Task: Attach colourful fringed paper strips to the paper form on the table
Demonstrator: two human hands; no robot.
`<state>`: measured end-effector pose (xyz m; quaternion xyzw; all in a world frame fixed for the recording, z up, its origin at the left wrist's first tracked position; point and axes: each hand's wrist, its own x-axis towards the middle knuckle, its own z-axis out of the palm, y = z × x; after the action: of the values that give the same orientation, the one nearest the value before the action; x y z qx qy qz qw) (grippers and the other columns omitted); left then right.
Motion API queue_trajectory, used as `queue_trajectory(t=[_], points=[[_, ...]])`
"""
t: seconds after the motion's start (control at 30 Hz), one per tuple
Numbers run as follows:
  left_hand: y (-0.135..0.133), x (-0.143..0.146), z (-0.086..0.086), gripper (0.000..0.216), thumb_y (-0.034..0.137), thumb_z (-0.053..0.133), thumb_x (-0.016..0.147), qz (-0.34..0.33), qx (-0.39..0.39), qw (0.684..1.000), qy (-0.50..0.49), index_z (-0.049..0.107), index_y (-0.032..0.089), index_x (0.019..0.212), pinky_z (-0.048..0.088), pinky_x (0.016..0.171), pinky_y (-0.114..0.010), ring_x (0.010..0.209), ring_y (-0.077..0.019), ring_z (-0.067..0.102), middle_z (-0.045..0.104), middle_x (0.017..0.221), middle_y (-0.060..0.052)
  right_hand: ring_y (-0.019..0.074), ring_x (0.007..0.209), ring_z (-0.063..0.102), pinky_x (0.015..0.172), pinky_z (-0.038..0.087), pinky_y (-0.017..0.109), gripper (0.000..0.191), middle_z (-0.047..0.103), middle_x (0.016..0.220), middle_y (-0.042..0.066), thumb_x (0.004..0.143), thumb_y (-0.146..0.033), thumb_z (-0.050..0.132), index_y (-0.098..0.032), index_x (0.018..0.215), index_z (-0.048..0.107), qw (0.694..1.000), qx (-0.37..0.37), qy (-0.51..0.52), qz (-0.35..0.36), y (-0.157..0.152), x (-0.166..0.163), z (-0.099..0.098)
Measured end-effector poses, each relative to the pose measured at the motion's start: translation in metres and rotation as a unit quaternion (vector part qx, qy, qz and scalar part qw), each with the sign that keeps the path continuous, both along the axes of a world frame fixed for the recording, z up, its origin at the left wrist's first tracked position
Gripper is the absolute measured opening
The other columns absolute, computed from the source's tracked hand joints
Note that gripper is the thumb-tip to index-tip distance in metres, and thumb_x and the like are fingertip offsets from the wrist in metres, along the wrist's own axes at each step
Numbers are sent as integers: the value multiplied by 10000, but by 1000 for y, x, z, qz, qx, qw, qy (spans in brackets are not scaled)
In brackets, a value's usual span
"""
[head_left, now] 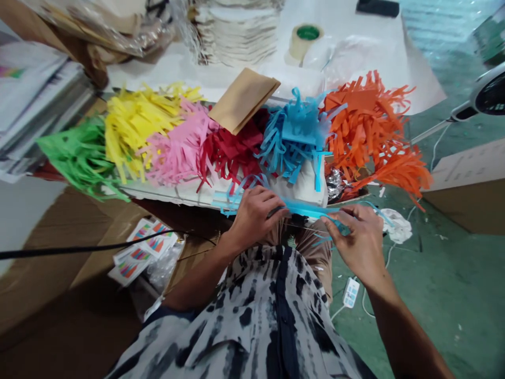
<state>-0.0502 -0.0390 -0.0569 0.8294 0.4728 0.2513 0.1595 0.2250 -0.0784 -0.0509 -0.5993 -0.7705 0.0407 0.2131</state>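
Between my two hands stretches a blue fringed tissue-paper strip (305, 208), held just off the table's front edge. My left hand (258, 213) grips its left part, with loose fringe ends showing beyond the fingers. At the other end my right hand (357, 231) pinches it between thumb and fingers. On the table ahead lie fringed paper bunches: green (81, 152), yellow (138, 123), pink (181, 145), dark red (236, 152), blue (295, 129) and orange (363, 126). A folded brown paper piece (244, 100) rests across the red and pink ones.
Behind the bunches are a tape roll (305, 39) and a stack of cream paper (236, 31). Stacked papers (35, 100) stand at the left. Below are printed cards (142, 245), a black cable (98, 246), a power strip (351, 292) and a cardboard box (469, 189).
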Motion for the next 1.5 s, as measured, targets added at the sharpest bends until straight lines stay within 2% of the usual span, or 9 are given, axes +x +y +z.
queue_trajectory(t=[0.6,0.77,0.87,0.97,1.03,1.23,1.37,1.43,1.5], points=[[14,17,-1,235,390,655,1001,46,42,989,135,662,189,880,410,773,-427,933,-293,606,700,914,-95,296,927,514,788,281,426,323,678,908,99,1057,-454,466,-230,939,667,991,-2,-122,-58,1,-21,-5],[12,16,-3,260,357,644,1006,55,47,993,98,681,177,1190,478,886,-459,1043,-306,633,710,1105,-126,321,999,551,848,309,449,310,703,993,129,1036,-479,530,-215,1057,691,989,29,-116,-91,-3,-24,-7],[9,16,-4,398,252,610,1033,-8,115,991,74,598,288,1429,428,1133,-535,1297,-294,604,686,1379,-88,316,1107,588,930,316,468,267,743,1150,125,1027,-382,590,-219,1211,695,989,78,-109,-67,-6,-26,-12],[4,14,-7,366,175,554,1062,-138,155,976,72,633,362,1366,250,1305,-623,1395,-236,593,710,1409,19,277,1154,615,972,292,470,283,790,1175,43,1006,-201,591,-293,1243,715,988,103,-110,32,-9,-25,-17],[0,8,-9,343,150,554,1056,-159,145,974,71,664,333,1324,209,1329,-649,1388,-228,615,742,1364,24,270,1178,618,975,286,467,328,797,1208,21,991,-162,596,-302,1262,715,987,98,-113,66,-10,-23,-17],[-13,-38,2,285,124,642,903,20,120,991,61,782,297,1081,136,1293,-728,1271,-293,666,816,1149,3,307,1219,621,994,297,489,344,775,1301,41,1020,-190,556,-279,1323,692,986,73,-118,88,-15,-16,-8],[-20,-45,17,173,132,653,836,231,197,953,17,776,249,869,311,1193,-665,1244,-340,590,764,1179,-59,331,1270,600,1031,293,516,350,764,1311,31,1031,-273,533,-328,1343,681,989,47,-111,83,-16,-15,-8],[-23,-31,19,190,120,655,842,210,218,953,-9,772,243,928,415,1114,-574,1225,-322,575,733,1211,-78,335,1279,591,1040,290,522,358,762,1304,29,1022,-285,538,-333,1346,682,990,46,-104,80,-16,-16,-9],[-23,-11,16,230,120,651,890,76,209,975,-6,762,257,1038,478,1062,-475,1187,-272,603,741,1192,-65,333,1284,582,1049,283,520,358,757,1312,37,1017,-287,546,-315,1345,687,990,41,-105,80,-15,-16,-9]])
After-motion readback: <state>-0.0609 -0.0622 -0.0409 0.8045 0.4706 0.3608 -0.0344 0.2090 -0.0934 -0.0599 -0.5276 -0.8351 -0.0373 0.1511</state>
